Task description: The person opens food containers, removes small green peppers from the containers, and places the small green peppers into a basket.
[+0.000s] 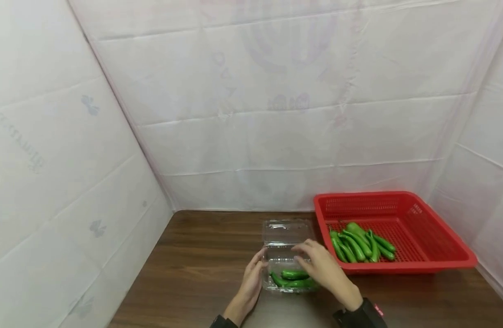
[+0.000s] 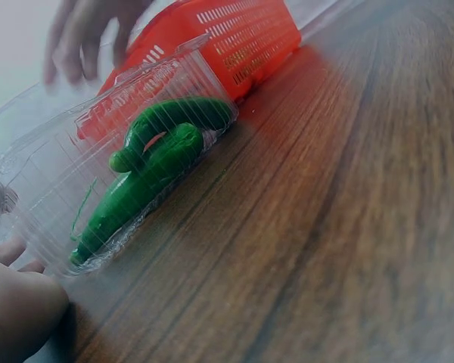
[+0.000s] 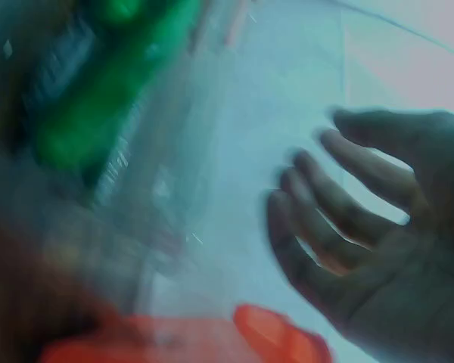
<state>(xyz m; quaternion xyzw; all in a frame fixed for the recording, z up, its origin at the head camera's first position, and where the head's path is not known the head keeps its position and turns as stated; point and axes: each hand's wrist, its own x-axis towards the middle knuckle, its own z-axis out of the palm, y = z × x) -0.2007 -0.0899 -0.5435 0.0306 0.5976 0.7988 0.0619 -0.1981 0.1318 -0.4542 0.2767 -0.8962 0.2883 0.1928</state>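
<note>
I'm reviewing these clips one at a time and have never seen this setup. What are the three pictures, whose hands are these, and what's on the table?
No machine here: a person works with bare hands, wearing three cameras. The wide picture comes from the head, looking down at a wooden table. The other two come from the wrists, so they are close and blurry.

On the table lie a clear plastic clamshell box with a few green peppers inside, its lid open, and a red basket with more green peppers.

The left hand touches the box's left side. The right hand reaches over the box with fingers spread; whether it touches is unclear.
</note>
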